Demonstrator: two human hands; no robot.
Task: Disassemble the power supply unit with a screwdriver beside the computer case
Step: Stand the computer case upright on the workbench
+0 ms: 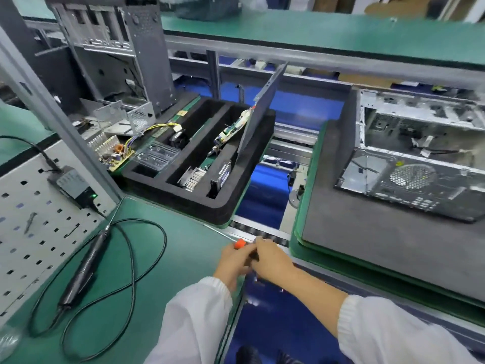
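Both my hands meet at the front edge of the green bench on a screwdriver (239, 243) with an orange and black handle. Its thin shaft points up and left. My left hand (232, 262) grips the handle from the left, and my right hand (273, 261) curls round its black rear part. The power supply unit lies apart at the far left: its perforated metal housing (131, 115) stands open, with the circuit board (115, 153) and yellow wires in front of it. An upright computer case (123, 48) stands behind them. My hands are far from the unit.
A black foam tray (199, 203) holding boards and a drive sits ahead. A second computer case (420, 164) lies on a grey pad at right. A corded electric screwdriver (86, 264) lies on the bench beside a white pegboard (31, 232). A gap in the conveyor shows blue floor.
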